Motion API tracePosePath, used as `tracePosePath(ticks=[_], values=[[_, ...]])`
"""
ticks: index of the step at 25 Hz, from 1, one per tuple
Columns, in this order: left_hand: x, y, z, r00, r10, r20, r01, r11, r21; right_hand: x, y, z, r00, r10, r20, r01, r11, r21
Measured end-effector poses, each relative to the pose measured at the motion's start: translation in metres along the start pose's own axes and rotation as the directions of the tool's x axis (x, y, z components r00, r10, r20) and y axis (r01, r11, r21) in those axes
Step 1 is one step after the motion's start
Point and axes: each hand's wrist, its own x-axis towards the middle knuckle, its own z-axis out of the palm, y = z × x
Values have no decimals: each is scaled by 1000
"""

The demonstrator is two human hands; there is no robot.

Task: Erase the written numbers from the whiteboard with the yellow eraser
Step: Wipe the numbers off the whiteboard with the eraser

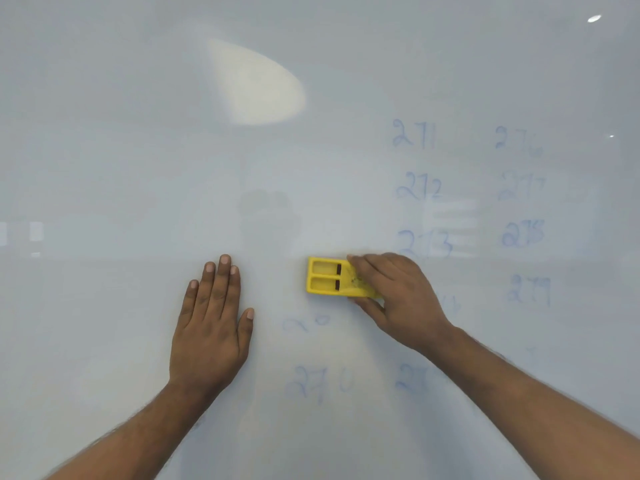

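Note:
A whiteboard [138,168] fills the whole view. My right hand [394,299] grips the right end of the yellow eraser [325,276] and presses it flat on the board near the middle. My left hand [211,327] lies flat on the board to the left, fingers together, holding nothing. Faint blue numbers [414,135] stand in two columns on the right: 271, 272, 273 and 276 to 279. Below the eraser, a half-wiped number [304,322] and a pale 270 [318,382] show. My right forearm hides part of another number.
A bright light reflection [256,84] glares on the upper middle of the board. The left half of the board carries no writing. A small light spot [594,18] shines at the top right.

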Motion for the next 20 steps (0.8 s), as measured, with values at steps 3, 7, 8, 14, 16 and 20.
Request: tracePosePath(ticks=[3,7,8,14,16,20], values=[[-5,2,1,1000,2,2,-2,1000,6,14,-22,10,996,55,-67,-52,998,47],[-12,0,1,1000,25,19,-25,1000,3,-4,-54,31,996,-87,5,86,994,72],[-14,-1,1,999,31,25,-31,1000,0,-14,-58,33,991,-124,40,122,990,66],[-32,1,4,999,27,39,-27,1000,4,-42,-20,10,987,-112,117,115,993,-14],[-37,4,6,999,15,36,-15,1000,1,-29,-13,4,998,25,60,-25,1000,2],[-47,6,10,999,19,32,-19,1000,-13,-8,-38,19,997,79,-23,-77,995,58]])
